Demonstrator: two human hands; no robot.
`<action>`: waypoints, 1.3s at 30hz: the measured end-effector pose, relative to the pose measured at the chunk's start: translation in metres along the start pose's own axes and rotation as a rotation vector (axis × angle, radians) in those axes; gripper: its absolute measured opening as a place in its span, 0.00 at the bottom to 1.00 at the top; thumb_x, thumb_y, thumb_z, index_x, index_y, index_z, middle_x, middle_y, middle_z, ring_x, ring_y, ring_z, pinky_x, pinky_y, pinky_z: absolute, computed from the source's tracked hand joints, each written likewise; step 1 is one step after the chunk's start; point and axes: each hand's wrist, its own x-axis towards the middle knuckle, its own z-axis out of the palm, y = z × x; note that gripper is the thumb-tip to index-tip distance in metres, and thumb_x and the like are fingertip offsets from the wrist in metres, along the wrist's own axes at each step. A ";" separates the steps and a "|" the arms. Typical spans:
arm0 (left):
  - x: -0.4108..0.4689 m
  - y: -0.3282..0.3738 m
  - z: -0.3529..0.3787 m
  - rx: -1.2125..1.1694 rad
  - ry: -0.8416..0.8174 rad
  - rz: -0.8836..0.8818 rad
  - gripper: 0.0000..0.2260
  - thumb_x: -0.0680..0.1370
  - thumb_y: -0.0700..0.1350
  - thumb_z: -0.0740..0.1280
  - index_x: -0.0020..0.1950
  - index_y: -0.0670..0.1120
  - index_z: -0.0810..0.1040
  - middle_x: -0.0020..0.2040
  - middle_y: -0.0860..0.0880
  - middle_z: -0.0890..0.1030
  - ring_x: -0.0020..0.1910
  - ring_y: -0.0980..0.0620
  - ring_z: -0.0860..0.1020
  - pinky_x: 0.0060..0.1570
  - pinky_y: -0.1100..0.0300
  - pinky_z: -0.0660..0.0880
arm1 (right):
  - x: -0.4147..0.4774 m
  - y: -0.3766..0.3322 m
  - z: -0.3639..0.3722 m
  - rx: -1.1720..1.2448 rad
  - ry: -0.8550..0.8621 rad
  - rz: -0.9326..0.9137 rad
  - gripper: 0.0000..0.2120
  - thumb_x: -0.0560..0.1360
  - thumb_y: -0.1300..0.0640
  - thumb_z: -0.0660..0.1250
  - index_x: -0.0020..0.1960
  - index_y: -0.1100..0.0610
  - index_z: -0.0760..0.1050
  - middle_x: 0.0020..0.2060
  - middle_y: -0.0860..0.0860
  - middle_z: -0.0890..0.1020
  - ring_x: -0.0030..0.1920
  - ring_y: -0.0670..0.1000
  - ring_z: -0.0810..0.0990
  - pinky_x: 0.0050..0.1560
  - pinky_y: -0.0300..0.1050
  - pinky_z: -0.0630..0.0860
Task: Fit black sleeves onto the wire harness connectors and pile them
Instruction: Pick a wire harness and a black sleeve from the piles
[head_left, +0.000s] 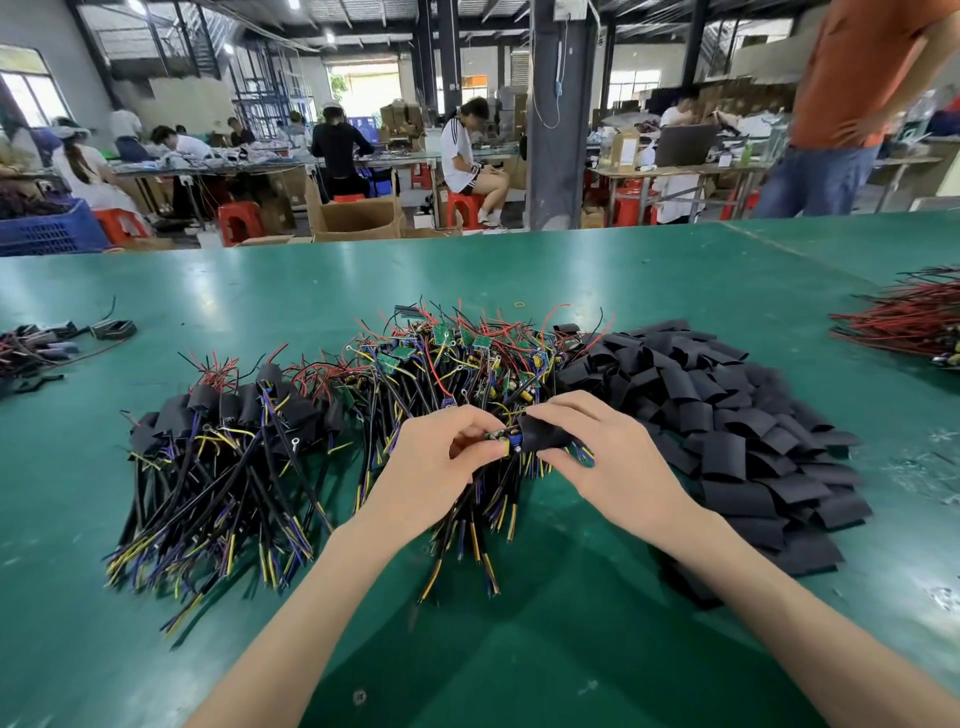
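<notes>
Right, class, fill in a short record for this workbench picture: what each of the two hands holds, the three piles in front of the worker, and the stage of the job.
left hand: pinches a connector, its small board showing
right hand: holds a black sleeve at that connector
stage: sleeve not fully on; board uncovered
left pile: sleeved harnesses
middle pile: bare harnesses, green boards exposed
right pile: loose sleeves
surface: green table
</notes>
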 end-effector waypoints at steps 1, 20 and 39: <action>0.000 0.000 0.000 0.010 -0.011 0.002 0.07 0.73 0.38 0.72 0.46 0.49 0.82 0.39 0.51 0.82 0.34 0.61 0.75 0.40 0.66 0.73 | 0.001 0.001 -0.001 0.006 -0.020 -0.016 0.17 0.71 0.60 0.72 0.59 0.55 0.78 0.54 0.48 0.79 0.50 0.53 0.79 0.52 0.52 0.76; -0.001 0.004 -0.005 -0.135 -0.026 -0.104 0.05 0.73 0.36 0.71 0.43 0.45 0.79 0.39 0.47 0.82 0.30 0.61 0.77 0.33 0.69 0.74 | -0.001 -0.002 -0.001 -0.047 -0.016 -0.077 0.17 0.70 0.60 0.73 0.59 0.54 0.78 0.54 0.47 0.79 0.52 0.51 0.79 0.52 0.50 0.76; -0.002 0.000 -0.002 -0.138 -0.098 -0.025 0.12 0.70 0.33 0.72 0.45 0.46 0.73 0.34 0.53 0.82 0.31 0.56 0.75 0.36 0.69 0.71 | -0.001 0.005 0.002 0.101 -0.199 -0.127 0.18 0.73 0.59 0.70 0.62 0.58 0.76 0.56 0.48 0.78 0.55 0.48 0.77 0.59 0.47 0.72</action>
